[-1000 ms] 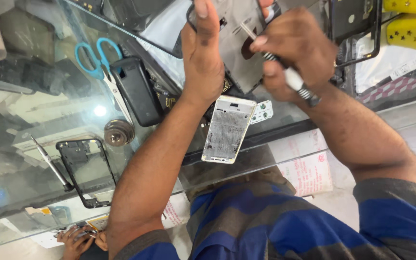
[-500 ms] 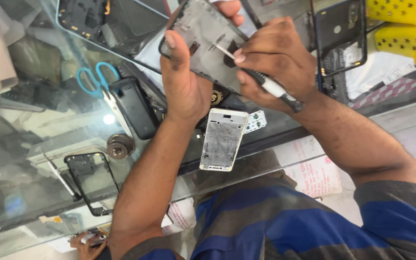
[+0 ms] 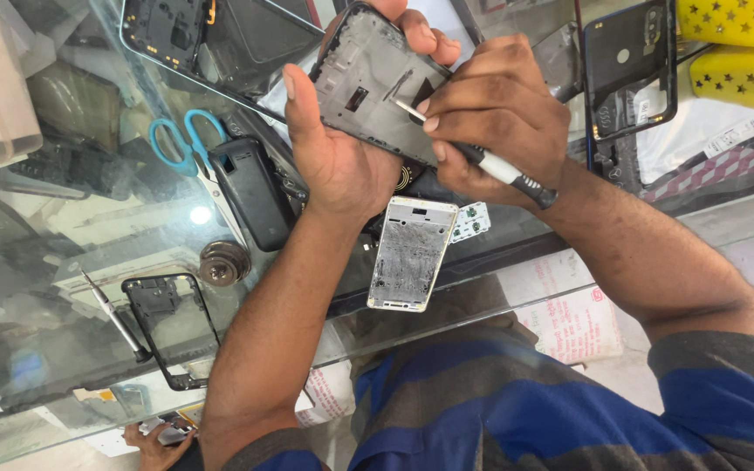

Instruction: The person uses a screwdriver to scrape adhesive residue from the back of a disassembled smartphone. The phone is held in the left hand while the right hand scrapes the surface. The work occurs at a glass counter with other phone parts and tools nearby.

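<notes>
A glass counter point(image 3: 63, 235) carries blue-handled scissors point(image 3: 183, 144), a dark phone point(image 3: 250, 192), a white frame point(image 3: 412, 253) and a screwdriver point(image 3: 115, 318).

White paper label with red print point(image 3: 573, 318) under the glass at four o'clock; small white tag point(image 3: 733, 138) at two o'clock beneath the yellow case point(image 3: 735, 52); cracked silvery phone screen point(image 3: 412, 253) at centre

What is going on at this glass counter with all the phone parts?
A person is working on an opened phone. The left hand holds a grey phone frame up over the glass counter, while the right hand presses a screwdriver tip into it. Below lie a white phone panel, blue-handled scissors and a black handset.
</notes>
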